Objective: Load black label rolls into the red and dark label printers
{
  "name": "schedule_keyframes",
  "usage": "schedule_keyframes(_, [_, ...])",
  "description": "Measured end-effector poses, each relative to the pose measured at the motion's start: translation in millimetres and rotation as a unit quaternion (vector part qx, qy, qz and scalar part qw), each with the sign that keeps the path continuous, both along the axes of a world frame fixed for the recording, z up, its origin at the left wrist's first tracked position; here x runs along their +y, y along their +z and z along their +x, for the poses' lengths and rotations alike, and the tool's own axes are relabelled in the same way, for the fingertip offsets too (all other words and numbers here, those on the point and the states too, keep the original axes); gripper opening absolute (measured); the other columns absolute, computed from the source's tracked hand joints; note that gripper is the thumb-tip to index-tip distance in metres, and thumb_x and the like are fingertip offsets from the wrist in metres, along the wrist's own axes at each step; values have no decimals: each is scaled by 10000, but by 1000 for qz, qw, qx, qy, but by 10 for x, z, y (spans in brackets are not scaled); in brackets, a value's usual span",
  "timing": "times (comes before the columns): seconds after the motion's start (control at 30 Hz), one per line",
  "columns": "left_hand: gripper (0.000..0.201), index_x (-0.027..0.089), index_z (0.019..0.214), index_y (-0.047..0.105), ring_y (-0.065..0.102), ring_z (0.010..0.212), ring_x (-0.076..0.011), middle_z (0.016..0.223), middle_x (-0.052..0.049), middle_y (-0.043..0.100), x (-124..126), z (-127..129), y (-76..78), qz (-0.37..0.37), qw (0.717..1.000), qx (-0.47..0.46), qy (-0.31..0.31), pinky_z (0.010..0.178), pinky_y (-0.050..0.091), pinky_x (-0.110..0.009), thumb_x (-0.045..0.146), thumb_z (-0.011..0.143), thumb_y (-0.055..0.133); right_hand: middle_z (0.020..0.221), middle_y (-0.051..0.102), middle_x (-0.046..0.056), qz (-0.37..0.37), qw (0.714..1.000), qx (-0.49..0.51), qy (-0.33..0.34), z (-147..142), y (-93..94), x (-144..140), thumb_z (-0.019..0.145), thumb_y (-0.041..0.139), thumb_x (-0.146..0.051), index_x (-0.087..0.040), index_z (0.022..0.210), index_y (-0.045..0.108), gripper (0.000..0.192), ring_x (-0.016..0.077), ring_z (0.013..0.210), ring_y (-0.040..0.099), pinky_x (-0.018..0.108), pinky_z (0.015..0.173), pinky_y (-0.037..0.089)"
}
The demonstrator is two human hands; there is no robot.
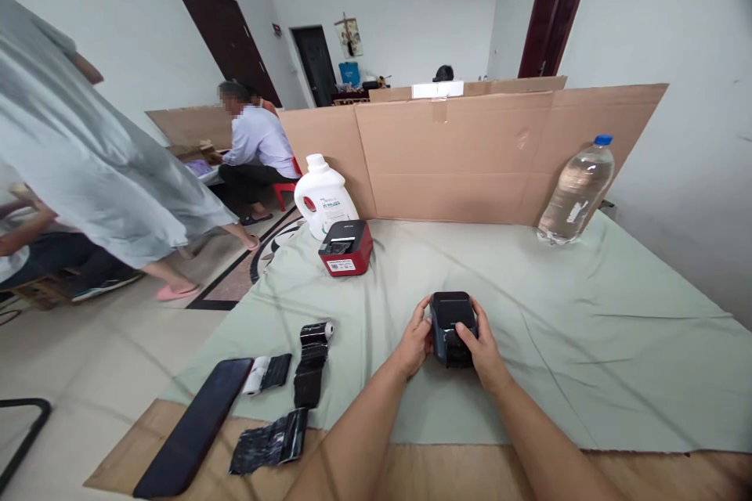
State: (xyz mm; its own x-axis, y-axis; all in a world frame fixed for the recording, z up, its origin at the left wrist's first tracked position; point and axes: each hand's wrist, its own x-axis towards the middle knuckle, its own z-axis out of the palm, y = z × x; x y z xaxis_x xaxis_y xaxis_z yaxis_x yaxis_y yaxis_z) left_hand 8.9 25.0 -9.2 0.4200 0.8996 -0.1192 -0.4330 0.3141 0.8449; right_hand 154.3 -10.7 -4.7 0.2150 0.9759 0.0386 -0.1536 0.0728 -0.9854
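— While both my hands, left hand (414,344) and right hand (485,351), clamp the black printer (451,326) mid-cloth (587,313), what's risky?
— I'd say a loose grip: it could tip toward the black rolls (311,364).

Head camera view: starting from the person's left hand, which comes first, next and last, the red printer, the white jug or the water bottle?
From the left hand:
1. Red printer, up and to its left on the green cloth.
2. White jug, just behind that printer.
3. Water bottle, far right, by the cardboard wall.
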Motion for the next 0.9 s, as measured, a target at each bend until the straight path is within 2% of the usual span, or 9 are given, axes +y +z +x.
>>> schedule_keyframes(0.17, [731, 286, 1377, 302, 528, 563, -98, 887, -9, 615, -12, 7, 53, 0, 1000, 25, 4, 558, 435, -225, 501, 757, 626, 1404, 483, 80, -14, 1000, 21, 11, 22, 4, -1, 743, 683, -462, -245, 1426, 347, 792, 256, 1278, 454, 444, 1091, 340])
schedule_keyframes(0.33, [724, 277, 1380, 296, 495, 522, -87, 821, 4, 601, -3, -1, 22, -2, 1000, 20, -2, 528, 404, -208, 483, 765, 618, 1363, 521, 72, -33, 995, 74, 60, 74, 11, -13, 672, 732, -397, -249, 1429, 332, 869, 263, 1212, 511, 431, 1021, 409])
schedule_keyframes(0.47, [701, 280, 1382, 302, 520, 549, -100, 788, 14, 594, 2, -2, 1, -15, 1000, 22, -2, 561, 419, -220, 449, 774, 607, 1272, 589, 58, -44, 994, 92, 39, 74, 23, -22, 704, 694, -414, -256, 1372, 406, 745, 245, 1125, 566, 387, 956, 451])
schedule_keyframes(0.63, [628, 287, 1348, 363, 522, 538, -99, 708, 42, 576, 0, 12, 22, -30, 999, 15, -7, 586, 435, -228, 367, 771, 597, 1026, 683, 46, -63, 995, 74, 8, 60, 56, -21, 764, 611, -562, -249, 1255, 460, 602, 211, 882, 645, 335, 770, 512])
schedule_keyframes(0.73, [603, 288, 1338, 375, 555, 577, -114, 753, 30, 602, -21, 20, 34, -25, 999, 18, -11, 620, 451, -246, 433, 791, 585, 920, 691, 31, -59, 997, 48, -25, 97, 59, -1, 754, 599, -594, -240, 1144, 507, 535, 193, 774, 640, 306, 683, 504])
schedule_keyframes(0.9, [590, 233, 1296, 408, 612, 782, -164, 1001, -48, 641, -103, 22, 91, 28, 998, 49, -21, 747, 455, -288, 513, 813, 598, 713, 630, -8, -36, 995, -31, -83, 200, 17, 49, 732, 593, -629, -218, 855, 536, 433, 164, 664, 570, 271, 610, 463])
